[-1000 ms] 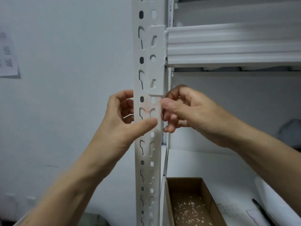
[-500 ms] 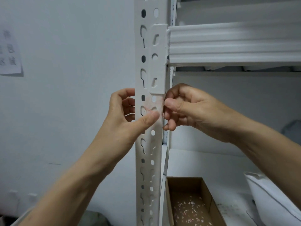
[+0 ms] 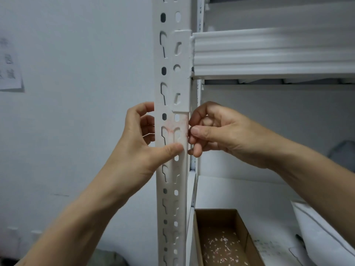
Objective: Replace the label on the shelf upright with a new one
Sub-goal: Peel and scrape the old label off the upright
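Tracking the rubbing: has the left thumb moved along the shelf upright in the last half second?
Yes. The left thumb slid down the upright, closer to the round hole beneath it.

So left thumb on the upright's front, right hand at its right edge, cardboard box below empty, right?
Not empty: the head view shows pale scraps scattered in the cardboard box. Rest holds: thumb of the left hand on the front of the shelf upright, right hand at its right edge.

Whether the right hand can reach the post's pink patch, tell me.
Likely yes: the right hand sits beside the pink patch, nothing between; the left hand grips the post lower down.
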